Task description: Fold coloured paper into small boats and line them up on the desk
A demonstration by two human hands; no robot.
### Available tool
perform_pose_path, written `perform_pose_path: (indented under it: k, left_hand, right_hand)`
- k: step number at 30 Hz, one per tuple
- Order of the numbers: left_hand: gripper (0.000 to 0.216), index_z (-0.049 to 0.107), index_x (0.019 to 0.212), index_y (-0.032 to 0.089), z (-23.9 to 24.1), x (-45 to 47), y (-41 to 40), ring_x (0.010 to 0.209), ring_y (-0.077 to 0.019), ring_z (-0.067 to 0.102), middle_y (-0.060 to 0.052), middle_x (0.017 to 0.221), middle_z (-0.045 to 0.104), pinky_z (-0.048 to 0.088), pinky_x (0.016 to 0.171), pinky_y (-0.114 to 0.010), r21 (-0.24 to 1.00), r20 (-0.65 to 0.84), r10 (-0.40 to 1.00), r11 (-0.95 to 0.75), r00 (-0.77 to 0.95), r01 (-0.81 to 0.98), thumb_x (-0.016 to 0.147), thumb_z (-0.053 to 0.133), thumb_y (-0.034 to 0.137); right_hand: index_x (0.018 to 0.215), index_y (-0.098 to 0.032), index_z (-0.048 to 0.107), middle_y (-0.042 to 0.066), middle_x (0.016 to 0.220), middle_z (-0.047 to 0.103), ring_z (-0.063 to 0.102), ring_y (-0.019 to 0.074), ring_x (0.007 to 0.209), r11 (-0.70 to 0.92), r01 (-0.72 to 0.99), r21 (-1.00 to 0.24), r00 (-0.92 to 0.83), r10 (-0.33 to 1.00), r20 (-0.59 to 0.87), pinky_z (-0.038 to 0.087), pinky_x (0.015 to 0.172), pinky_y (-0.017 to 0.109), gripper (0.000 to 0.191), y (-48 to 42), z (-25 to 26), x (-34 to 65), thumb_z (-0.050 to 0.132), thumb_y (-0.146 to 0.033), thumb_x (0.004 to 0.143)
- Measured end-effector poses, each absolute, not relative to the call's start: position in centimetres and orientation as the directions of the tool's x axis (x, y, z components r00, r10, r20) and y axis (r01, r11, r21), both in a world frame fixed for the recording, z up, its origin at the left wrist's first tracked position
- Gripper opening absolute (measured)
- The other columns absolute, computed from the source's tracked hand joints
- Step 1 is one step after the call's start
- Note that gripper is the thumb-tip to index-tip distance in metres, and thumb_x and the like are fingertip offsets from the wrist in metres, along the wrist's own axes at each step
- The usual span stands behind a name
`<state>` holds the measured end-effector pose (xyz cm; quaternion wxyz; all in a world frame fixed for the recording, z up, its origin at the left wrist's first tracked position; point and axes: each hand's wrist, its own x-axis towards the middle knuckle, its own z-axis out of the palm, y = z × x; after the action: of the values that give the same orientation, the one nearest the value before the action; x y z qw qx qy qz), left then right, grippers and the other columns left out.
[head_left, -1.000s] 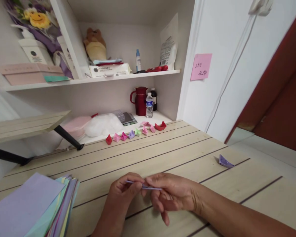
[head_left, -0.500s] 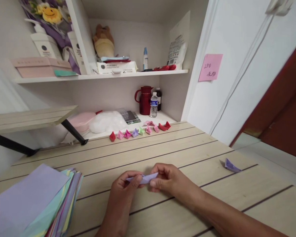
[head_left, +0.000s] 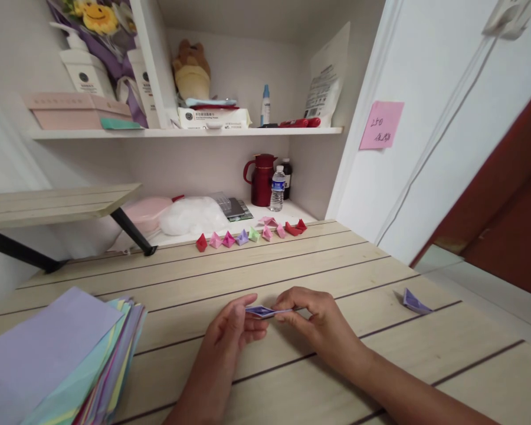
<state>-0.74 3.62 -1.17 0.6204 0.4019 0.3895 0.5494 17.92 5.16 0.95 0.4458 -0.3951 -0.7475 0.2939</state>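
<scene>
Head view, looking down over a pale wooden worktop with dark lengthwise grooves. Far to the left of the hands and nearer the viewer, a stack of coloured paper sheets lies on the worktop, a lavender sheet uppermost. Beyond that stack, a raised wooden board stands on black legs. Left hand: fingers curled in, thumb and fingertips pinched on the left end of the folded paper piece. The piece is a narrow, flattened lavender fold, held level between the two hands low over the worktop; whether it touches the surface cannot be told. Well beyond the hands, at the far edge of the worktop, a row of small folded paper figures runs from red through pink, purple and green to red. Behind that row, in the white alcove, a red jug stands just beside a water bottle. Right hand: thumb and forefinger closed on the right end of the piece, wrist resting on the worktop. Up and to the right of the hands, a pink sticky note is stuck to the white wall. Well to the right of the right hand, a single purple folded figure lies alone on the worktop
</scene>
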Motion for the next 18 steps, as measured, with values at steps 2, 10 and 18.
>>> perform_pose_path:
  k: [2,10,18]
  left_hand:
    - [0.05,0.069,0.111,0.014,-0.9,-0.74,3.51,0.081,-0.0185,0.069,-0.009,0.084,0.074,0.054,0.078,-0.033,0.924,-0.065,0.993,0.096,0.097,-0.369,0.081,0.067,0.053]
    - [0.041,0.07,0.106,0.019,-1.26,-0.8,3.59,0.084,-0.0156,0.067,-0.005,0.092,0.076,0.05,0.084,-0.03,0.965,-0.09,0.985,0.122,0.144,-0.231,0.069,0.079,0.033]
    - [0.028,0.072,0.097,0.019,-1.53,-0.43,3.6,0.07,-0.0119,0.062,0.0,0.076,0.072,0.048,0.073,-0.024,0.985,-0.026,0.992,0.047,0.124,-0.166,0.071,0.074,0.027]
  right_hand:
    - [0.079,-0.02,0.07,0.002,0.078,0.072,0.065,0.0159,0.072,0.56,0.333,-0.758,-0.307,0.825,0.474,0.048,0.068,0.026,0.01,5.26,0.66,17.93,0.067,-0.021,0.089]
    - [0.091,-0.023,0.073,0.004,0.092,0.073,0.068,0.0174,0.087,0.598,0.282,-0.751,-0.306,0.797,0.52,0.052,0.079,0.028,0.015,5.75,0.16,17.92,0.063,-0.012,0.089]
    - [0.087,-0.021,0.073,0.001,0.081,0.073,0.066,0.0151,0.073,0.457,0.297,-0.839,-0.256,0.884,0.391,0.05,0.067,0.024,0.02,5.56,0.1,17.74,0.062,-0.005,0.083]
